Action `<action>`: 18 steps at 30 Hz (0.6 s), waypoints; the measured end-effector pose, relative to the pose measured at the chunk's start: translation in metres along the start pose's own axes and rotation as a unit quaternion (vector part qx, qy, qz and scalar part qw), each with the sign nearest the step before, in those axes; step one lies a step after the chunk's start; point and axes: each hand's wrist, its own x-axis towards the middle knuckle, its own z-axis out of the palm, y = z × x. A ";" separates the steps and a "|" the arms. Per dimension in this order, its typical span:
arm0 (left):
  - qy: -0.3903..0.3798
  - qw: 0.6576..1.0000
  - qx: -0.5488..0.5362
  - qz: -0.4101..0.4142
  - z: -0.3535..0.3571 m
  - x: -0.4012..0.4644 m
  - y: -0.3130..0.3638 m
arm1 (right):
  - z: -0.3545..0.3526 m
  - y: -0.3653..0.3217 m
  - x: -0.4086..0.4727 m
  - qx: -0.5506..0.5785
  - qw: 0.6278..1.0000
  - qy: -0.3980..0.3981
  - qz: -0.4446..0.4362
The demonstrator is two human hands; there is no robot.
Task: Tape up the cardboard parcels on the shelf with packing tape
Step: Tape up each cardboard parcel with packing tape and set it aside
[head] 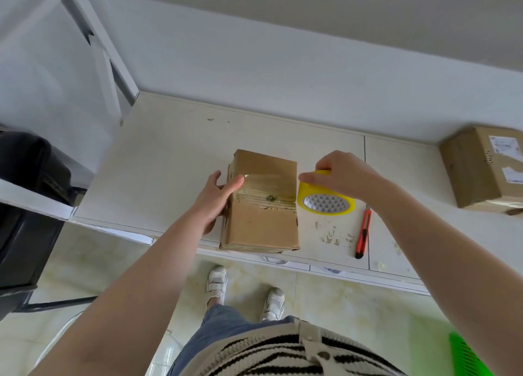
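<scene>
A small brown cardboard parcel [261, 222] lies on the white shelf [158, 160], near its front edge. A glossy band of clear tape runs across the parcel's middle. My left hand [218, 198] rests at the parcel's left side, its straight fingers pressing the tape end onto the top. My right hand [343, 176] grips a yellow tape roll [325, 197] from above, just off the parcel's right edge, with the tape stretched from roll to parcel.
A red utility knife [363, 234] lies on the shelf right of the roll. A second, larger cardboard box [481, 167] with labels stands at the far right. A black bin [25, 205] is at the left. A green object [467, 356] shows at bottom right.
</scene>
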 end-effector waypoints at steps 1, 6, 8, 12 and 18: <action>0.002 1.000 -0.008 0.004 -0.001 0.000 -0.002 | 0.005 -0.003 0.000 0.007 1.000 0.000 0.002; -0.009 1.000 -0.012 0.018 0.015 0.000 -0.001 | 0.021 -0.015 0.002 -0.019 0.999 0.023 0.020; 0.034 0.997 0.058 0.033 0.028 -0.005 0.000 | 0.022 -0.016 0.002 -0.025 0.999 0.028 0.020; 0.093 0.985 0.135 0.063 0.032 -0.002 -0.004 | 0.022 -0.014 0.002 -0.038 0.999 0.010 0.032; 0.091 0.980 0.157 0.086 0.032 -0.001 -0.006 | 0.023 0.002 0.007 -0.104 0.991 -0.030 0.082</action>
